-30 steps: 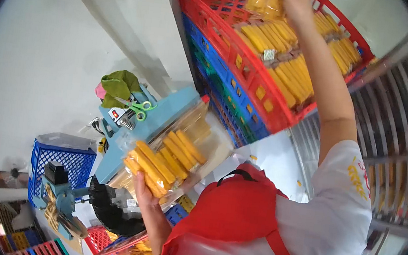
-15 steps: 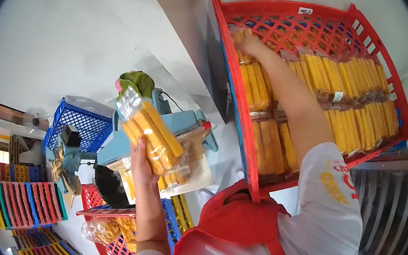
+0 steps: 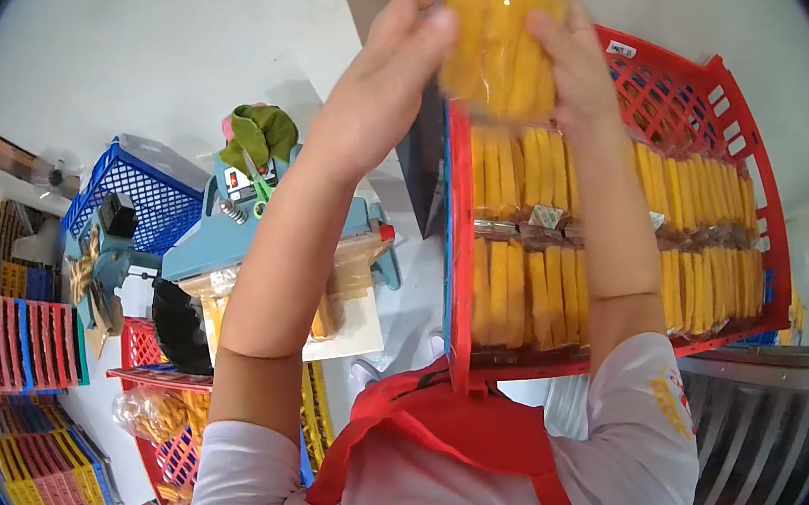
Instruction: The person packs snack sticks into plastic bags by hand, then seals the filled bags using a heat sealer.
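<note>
At the frame's upper centre, my right hand (image 3: 580, 73) grasps a clear plastic bag of yellow sticks (image 3: 501, 44), near the red plastic crate (image 3: 461, 259). My left hand (image 3: 390, 71) adjoins it (blurred; grip indeterminable).

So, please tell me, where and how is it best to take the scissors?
The scissors are probably best gripped by their green handles, coming from the wearer's side: the handles lie nearer, while the blades point away toward the green cloth.
</note>
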Available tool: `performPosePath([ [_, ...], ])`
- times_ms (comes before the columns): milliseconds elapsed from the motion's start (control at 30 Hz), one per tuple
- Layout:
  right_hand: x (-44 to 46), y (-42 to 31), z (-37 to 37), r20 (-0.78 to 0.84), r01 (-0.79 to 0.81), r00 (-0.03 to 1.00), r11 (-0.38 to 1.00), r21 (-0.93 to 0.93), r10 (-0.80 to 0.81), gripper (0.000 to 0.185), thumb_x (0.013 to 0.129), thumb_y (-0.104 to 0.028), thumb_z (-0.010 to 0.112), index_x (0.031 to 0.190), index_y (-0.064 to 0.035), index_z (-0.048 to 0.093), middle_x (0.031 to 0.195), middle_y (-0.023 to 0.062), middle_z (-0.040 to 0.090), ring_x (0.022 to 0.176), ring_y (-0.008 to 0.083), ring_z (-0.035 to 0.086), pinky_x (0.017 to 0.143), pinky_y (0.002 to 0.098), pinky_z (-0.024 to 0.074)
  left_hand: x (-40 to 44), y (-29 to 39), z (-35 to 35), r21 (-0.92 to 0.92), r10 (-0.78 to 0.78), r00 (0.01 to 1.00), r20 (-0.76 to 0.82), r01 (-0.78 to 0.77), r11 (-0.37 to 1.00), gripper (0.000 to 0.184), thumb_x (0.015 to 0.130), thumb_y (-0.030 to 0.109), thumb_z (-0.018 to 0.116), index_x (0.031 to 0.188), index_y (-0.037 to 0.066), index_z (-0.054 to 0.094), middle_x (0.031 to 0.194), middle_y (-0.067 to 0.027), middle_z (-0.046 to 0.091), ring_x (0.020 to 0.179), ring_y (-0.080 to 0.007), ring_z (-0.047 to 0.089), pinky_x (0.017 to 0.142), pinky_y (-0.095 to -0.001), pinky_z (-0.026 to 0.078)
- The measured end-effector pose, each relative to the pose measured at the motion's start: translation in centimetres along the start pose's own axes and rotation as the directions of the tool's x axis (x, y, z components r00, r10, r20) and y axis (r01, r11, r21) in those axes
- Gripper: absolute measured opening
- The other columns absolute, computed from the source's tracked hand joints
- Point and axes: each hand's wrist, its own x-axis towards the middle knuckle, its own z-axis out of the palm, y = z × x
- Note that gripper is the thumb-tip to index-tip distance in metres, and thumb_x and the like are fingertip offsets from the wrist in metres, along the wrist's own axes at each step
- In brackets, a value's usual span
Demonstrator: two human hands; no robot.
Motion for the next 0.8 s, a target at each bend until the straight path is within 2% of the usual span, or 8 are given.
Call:
performPosePath([
  [67, 2.2, 1.2, -3.3, -0.164, 0.197, 0.946, 0.898, -0.394, -0.279, 0.060, 0.075, -0.009, 0.060, 0.126, -0.0036, 0.029, 0.110, 0.0135, 0.050, 0.093, 0.0210, 0.053, 0.079, 0.0325, 0.0450, -1.3, -1.1, -1.9, 0.175, -0.001, 0.999, 0.042, -0.007, 0.985, 0.055, 0.085, 0.026, 0.047, 0.131, 0.005, 0.024, 0.127, -0.0092, 0.035, 0.115, -0.0168, 0.034, 0.091, -0.0278, 0.030],
  [133, 4.0, 2.5, -9.9, -0.123, 0.136, 0.959, 0.799, -0.586, -0.254, 0.066, 0.069, -0.021, 0.068, 0.122, -0.0024, 0.033, 0.105, 0.0124, 0.052, 0.095, 0.0200, 0.052, 0.077, 0.0305, 0.0454, -4.3, -1.6, -5.2, 0.433, -0.193, 0.979, 0.060, 0.149, 0.889, 0.052, 0.083, 0.021, 0.050, 0.127, 0.002, 0.031, 0.128, -0.0101, 0.035, 0.117, -0.0178, 0.033, 0.095, -0.0280, 0.026],
  [200, 4.2, 5.1, -16.2, -0.301, -0.086, 0.933, 0.690, -0.718, -0.197, 0.059, 0.071, -0.015, 0.066, 0.120, -0.0030, 0.036, 0.104, 0.0102, 0.053, 0.091, 0.0190, 0.054, 0.071, 0.0286, 0.0475, -8.2, -4.0, -9.5, 0.312, -0.332, 0.937, -0.105, 0.348, 0.884, 0.047, 0.082, 0.017, 0.052, 0.123, 0.000, 0.037, 0.125, -0.0105, 0.038, 0.117, -0.0179, 0.033, 0.096, -0.0282, 0.024],
  [400, 1.1, 12.5, -28.1, -0.547, -0.614, 0.723, 0.755, -0.229, 0.422, 0.039, 0.082, -0.033, 0.051, 0.109, -0.0038, 0.050, 0.098, 0.0099, 0.057, 0.084, 0.0200, 0.056, 0.066, 0.0328, 0.0479, -24.4, -7.5, -23.0, 0.274, -0.444, 0.628, -0.639, 0.725, 0.632, 0.041, 0.084, 0.026, 0.050, 0.115, -0.001, 0.046, 0.110, -0.0102, 0.052, 0.104, -0.0164, 0.045, 0.089, -0.0267, 0.032],
  [467, 3.1, 12.0, -30.0, -0.676, -0.738, 0.675, 0.280, -0.614, 0.296, 0.044, 0.081, -0.039, 0.050, 0.105, -0.0029, 0.054, 0.101, 0.0098, 0.056, 0.087, 0.0197, 0.055, 0.072, 0.0326, 0.0444, -29.2, -6.9, -26.0, 0.233, -0.416, 0.552, -0.722, 0.761, 0.605, 0.040, 0.084, 0.026, 0.048, 0.112, -0.003, 0.048, 0.108, -0.0113, 0.053, 0.102, -0.0165, 0.047, 0.088, -0.0270, 0.034],
  [533, 5.8, 10.7, -31.8, -0.395, -0.377, 0.911, -0.148, -0.914, 0.119, 0.049, 0.080, -0.045, 0.049, 0.103, -0.0020, 0.055, 0.102, 0.0103, 0.056, 0.090, 0.0180, 0.053, 0.077, 0.0331, 0.0402, -31.8, -5.8, -26.9, 0.134, -0.412, 0.419, -0.809, 0.815, 0.564, 0.041, 0.084, 0.026, 0.049, 0.110, -0.004, 0.049, 0.105, -0.0113, 0.055, 0.101, -0.0163, 0.048, 0.087, -0.0269, 0.034],
  [667, 8.2, 6.1, -17.6, -0.503, -0.532, 0.847, 0.282, -0.799, 0.174, 0.049, 0.081, -0.044, 0.046, 0.111, -0.0057, 0.050, 0.103, 0.0062, 0.054, 0.090, 0.0122, 0.049, 0.078, 0.0271, 0.0382, -38.0, -9.9, -32.2, 0.155, -0.467, 0.383, -0.797, 0.877, 0.454, 0.064, 0.077, 0.036, 0.057, 0.121, -0.005, 0.036, 0.119, -0.0172, 0.044, 0.110, -0.0216, 0.042, 0.090, -0.0297, 0.032],
  [800, 7.6, 2.2, -4.5, -0.017, -0.084, 0.960, 0.230, -0.970, 0.281, 0.052, 0.077, -0.048, 0.050, 0.111, -0.0082, 0.051, 0.102, 0.0030, 0.054, 0.084, 0.0119, 0.051, 0.074, 0.0254, 0.0411, -37.2, -9.5, -31.6, 0.046, -0.718, 0.245, -0.651, 0.958, 0.285, 0.087, 0.068, 0.042, 0.065, 0.127, -0.006, 0.024, 0.124, -0.0214, 0.037, 0.113, -0.0258, 0.039, 0.093, -0.0318, 0.029],
])
